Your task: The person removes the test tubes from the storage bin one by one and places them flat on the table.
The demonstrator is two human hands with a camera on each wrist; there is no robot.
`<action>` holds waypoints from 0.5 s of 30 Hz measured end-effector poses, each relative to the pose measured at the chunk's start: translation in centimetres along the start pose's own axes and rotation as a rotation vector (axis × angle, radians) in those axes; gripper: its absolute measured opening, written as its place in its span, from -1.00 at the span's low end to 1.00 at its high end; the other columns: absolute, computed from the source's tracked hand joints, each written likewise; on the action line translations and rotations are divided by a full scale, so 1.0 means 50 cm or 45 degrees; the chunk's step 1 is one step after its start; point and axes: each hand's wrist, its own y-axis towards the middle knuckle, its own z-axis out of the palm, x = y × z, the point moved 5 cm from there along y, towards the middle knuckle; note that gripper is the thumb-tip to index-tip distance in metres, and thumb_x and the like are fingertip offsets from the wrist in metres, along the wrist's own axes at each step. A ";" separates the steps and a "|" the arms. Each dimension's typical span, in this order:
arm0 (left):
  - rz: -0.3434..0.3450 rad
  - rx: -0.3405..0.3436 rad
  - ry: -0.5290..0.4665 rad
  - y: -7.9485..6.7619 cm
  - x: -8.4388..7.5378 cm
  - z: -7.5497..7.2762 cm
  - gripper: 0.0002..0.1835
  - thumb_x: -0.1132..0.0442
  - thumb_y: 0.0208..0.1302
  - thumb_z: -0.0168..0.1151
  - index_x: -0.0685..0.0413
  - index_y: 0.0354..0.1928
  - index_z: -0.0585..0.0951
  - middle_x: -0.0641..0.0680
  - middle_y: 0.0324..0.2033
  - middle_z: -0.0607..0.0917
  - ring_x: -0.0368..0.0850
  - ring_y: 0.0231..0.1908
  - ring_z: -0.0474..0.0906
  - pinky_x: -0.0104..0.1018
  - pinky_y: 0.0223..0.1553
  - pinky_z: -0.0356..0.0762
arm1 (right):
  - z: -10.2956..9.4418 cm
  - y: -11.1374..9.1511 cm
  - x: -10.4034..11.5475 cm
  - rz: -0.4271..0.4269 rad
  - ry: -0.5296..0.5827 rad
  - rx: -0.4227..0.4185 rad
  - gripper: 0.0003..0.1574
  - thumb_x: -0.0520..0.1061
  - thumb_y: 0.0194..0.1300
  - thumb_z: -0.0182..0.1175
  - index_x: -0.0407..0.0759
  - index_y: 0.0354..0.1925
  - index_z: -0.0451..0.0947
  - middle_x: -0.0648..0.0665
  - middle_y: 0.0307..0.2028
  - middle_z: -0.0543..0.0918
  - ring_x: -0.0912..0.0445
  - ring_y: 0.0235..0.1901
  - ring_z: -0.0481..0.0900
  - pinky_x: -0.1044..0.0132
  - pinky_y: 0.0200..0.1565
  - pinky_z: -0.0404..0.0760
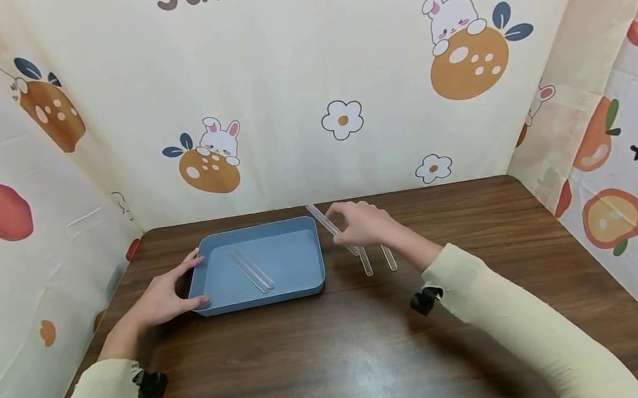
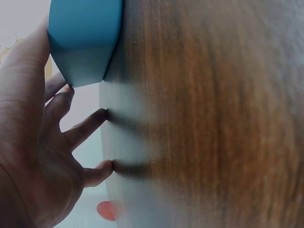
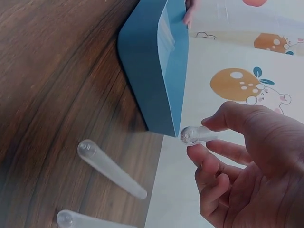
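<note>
“So, what is the right hand (image 1: 364, 223) doing?”

“Its thumb and fingertips pinch a clear tube (image 1: 322, 218), toward the end nearer the person. The tube slants just beside the right side of the blue tray (image 1: 295, 253), outside it.”

“And the left hand (image 1: 162, 296)?”

“Spread wide at the tray's left end, thumb against the front corner and a finger at the rim farther back. Other fingers fan out below; I can't tell whether their tips touch the table (image 1: 325, 367).”

“Anything inside the tray?”

“Two tubes (image 1: 256, 269), also clear, lying close together on a slant, left of the middle.”

“More of them elsewhere?”

“Yes, one loose tube (image 1: 366, 262) lies on the table below the right hand, and another (image 1: 389, 259) is a little farther right, partly hidden by the hand and wrist.”

“What's farther out?”

“Pale sleeves (image 1: 542, 324) on both arms, a small black device (image 1: 425, 300) under the right cuff and a similar one (image 1: 151, 384) at the left. Behind the table hangs a cream cloth (image 1: 292, 163) printed with rabbits, oranges and flowers.”
</note>
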 end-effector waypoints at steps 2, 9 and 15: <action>-0.005 0.005 -0.001 0.000 0.000 0.000 0.03 -0.06 0.37 0.59 0.11 0.74 0.31 0.28 0.82 0.15 0.64 0.62 0.31 0.74 0.44 0.38 | -0.002 -0.004 -0.006 0.009 -0.006 -0.004 -0.29 0.01 0.37 0.42 0.14 0.46 0.60 0.04 -0.48 0.55 0.13 -0.52 0.36 0.24 -0.46 0.24; -0.016 0.004 -0.010 -0.001 0.000 0.002 0.02 -0.08 0.39 0.57 0.11 0.74 0.31 0.28 0.82 0.15 0.64 0.64 0.27 0.75 0.48 0.33 | 0.003 -0.013 -0.027 0.000 -0.006 -0.013 -0.32 -0.01 0.38 0.42 0.08 0.44 0.61 0.01 -0.40 0.63 0.11 -0.50 0.48 0.24 -0.46 0.34; -0.018 0.000 -0.011 0.000 0.000 0.002 0.02 -0.09 0.39 0.57 0.11 0.74 0.31 0.29 0.82 0.15 0.64 0.64 0.28 0.75 0.48 0.33 | 0.004 -0.023 -0.044 0.012 -0.006 -0.033 -0.30 0.00 0.36 0.44 0.07 0.43 0.62 -0.03 -0.37 0.67 0.07 -0.47 0.54 0.19 -0.44 0.44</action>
